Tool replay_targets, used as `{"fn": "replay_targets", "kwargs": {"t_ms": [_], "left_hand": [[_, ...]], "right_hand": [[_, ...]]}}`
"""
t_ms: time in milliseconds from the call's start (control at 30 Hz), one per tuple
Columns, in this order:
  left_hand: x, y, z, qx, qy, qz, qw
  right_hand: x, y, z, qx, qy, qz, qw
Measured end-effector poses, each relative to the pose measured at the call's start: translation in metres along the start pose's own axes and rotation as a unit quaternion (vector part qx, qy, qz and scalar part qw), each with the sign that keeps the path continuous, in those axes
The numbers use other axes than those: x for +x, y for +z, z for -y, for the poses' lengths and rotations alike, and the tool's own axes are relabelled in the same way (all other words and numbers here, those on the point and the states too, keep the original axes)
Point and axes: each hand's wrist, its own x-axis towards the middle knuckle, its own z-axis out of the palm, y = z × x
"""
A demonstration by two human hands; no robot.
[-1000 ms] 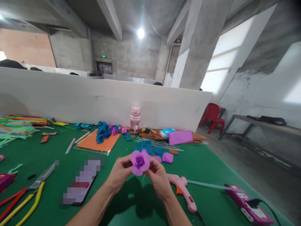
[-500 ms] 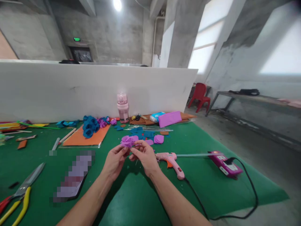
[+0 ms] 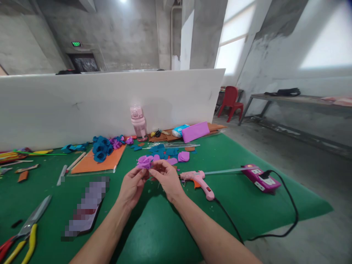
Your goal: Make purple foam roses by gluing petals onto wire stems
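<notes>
Between my two hands, over the green table, is a purple flower [image 3: 144, 161] made of thin petals. My left hand [image 3: 134, 187] pinches its underside from the left. From the right, the closed fingertips of my right hand [image 3: 166, 179] press at the flower's lower edge; a thin wire-like piece juts below them. Cut purple petals [image 3: 183, 157] and blue pieces [image 3: 172, 151] lie just beyond my fingers. A pink glue gun [image 3: 198, 179] with a clear glue stick in its back rests right of my right hand.
Shears [image 3: 30, 225] and a blurred-out phone [image 3: 86, 209] lie at left. Blue flowers [image 3: 101, 148] sit on an orange sheet [image 3: 96, 164]. A pink bottle [image 3: 139, 124] stands by the white partition [image 3: 110, 99]. A purple power strip [image 3: 260, 178] trails a black cable at right.
The view has shifted slightly, so the table's things sit a little further left. The flower has turned between my fingers and shows more of its rounded petals. Both hands keep their hold.
</notes>
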Motion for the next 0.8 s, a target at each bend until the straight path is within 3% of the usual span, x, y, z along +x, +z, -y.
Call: {"fn": "replay_targets", "kwargs": {"t_ms": [367,567,800], "left_hand": [[-0.0012,0.0036,-0.0010,0.010,0.001,-0.007,1.000],[-0.0007,0.0021,-0.0024,-0.007,0.011,-0.015,1.000],[-0.0024,0.0050,-0.0043,-0.006,-0.008,-0.017,1.000]], "right_hand": [[0.0020,-0.0026,-0.0073,-0.020,-0.008,-0.008,1.000],[0.0010,-0.0037,-0.0088,-0.026,0.065,0.046,0.996],[0.0018,-0.0045,-0.0058,-0.051,0.030,0.042,0.997]]}}
